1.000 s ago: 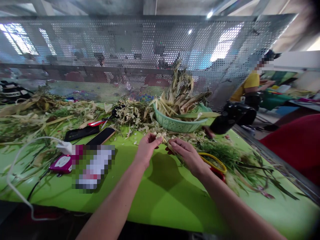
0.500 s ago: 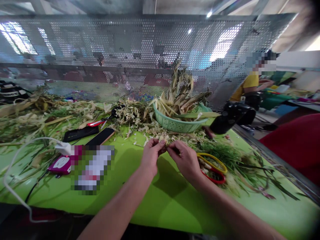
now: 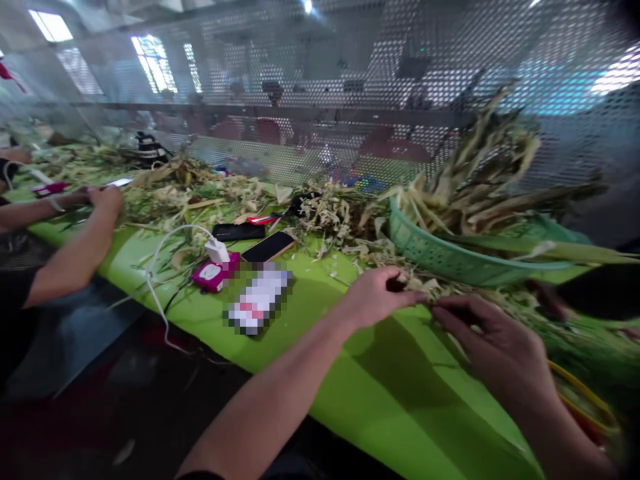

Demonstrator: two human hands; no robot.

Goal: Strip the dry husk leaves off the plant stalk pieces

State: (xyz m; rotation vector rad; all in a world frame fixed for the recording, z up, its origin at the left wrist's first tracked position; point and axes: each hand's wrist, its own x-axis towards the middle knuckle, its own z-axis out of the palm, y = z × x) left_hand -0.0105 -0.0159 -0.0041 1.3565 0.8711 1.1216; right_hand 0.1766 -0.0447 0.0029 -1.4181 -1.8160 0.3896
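My left hand (image 3: pixel 376 297) is closed in a pinch on a thin pale strip of dried husk (image 3: pixel 426 300), just in front of the loose husk scraps (image 3: pixel 345 217). My right hand (image 3: pixel 493 337) pinches the other end of the same strip, a little to the right. Both hands hover low over the green table (image 3: pixel 380 393). Behind them stands a green plastic basket (image 3: pixel 440 257) heaped with dried husks (image 3: pixel 480 177).
Two phones (image 3: pixel 253 239), a pink device with a white charger (image 3: pixel 215 267), and red-handled scissors (image 3: pixel 267 218) lie left of my hands. Another person's arms (image 3: pixel 75 230) rest on the table at far left. A perforated metal screen (image 3: pixel 350 100) backs the table. Yellow and red loops (image 3: pixel 585 400) lie at right.
The view has swung left and moved closer to the table. My hands have drawn slightly apart along the strip. Another person's arms have come into view at the left.
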